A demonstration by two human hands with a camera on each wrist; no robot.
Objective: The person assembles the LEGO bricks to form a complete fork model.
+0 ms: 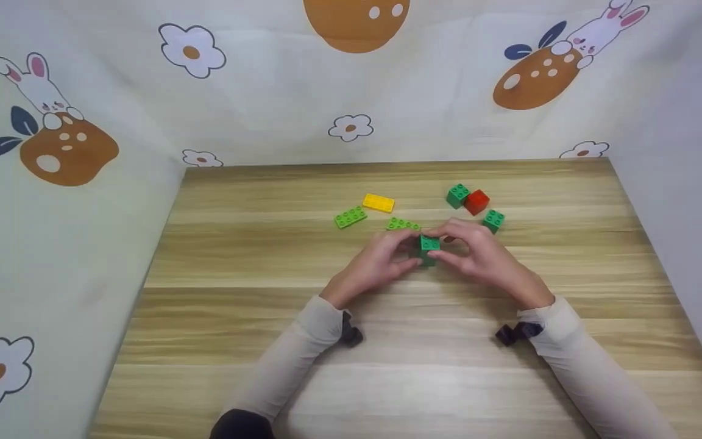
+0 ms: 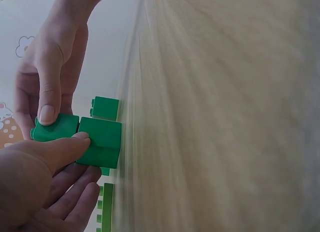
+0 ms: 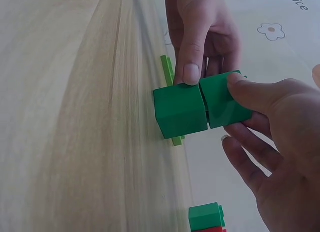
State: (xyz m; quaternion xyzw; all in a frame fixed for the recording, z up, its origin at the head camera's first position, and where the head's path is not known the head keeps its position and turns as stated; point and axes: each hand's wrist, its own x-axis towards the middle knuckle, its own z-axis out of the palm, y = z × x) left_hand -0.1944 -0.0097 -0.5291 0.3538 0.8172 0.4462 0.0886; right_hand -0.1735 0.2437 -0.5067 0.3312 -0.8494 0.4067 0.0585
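Observation:
Between the two hands stand two green bricks, one over the other, with a thin dark line at the join. My left hand (image 1: 380, 256) pinches the lower green brick (image 2: 100, 147), its thumb lying across the side. My right hand (image 1: 480, 253) holds the upper green brick (image 1: 429, 242) between thumb and fingers. Studs show on top of that upper brick. In the right wrist view the lower brick is close to the tabletop; whether it touches is hard to tell. Just behind the left fingers lies a lime-green brick (image 1: 403, 224), partly covered.
On the wooden table (image 1: 235, 256), another lime-green brick (image 1: 351, 217) and a yellow brick (image 1: 379, 203) lie at the back left of the hands. Behind the right hand sit a green brick (image 1: 458, 194), a red brick (image 1: 477, 202) and another green brick (image 1: 493, 221). Patterned cloth surrounds the table.

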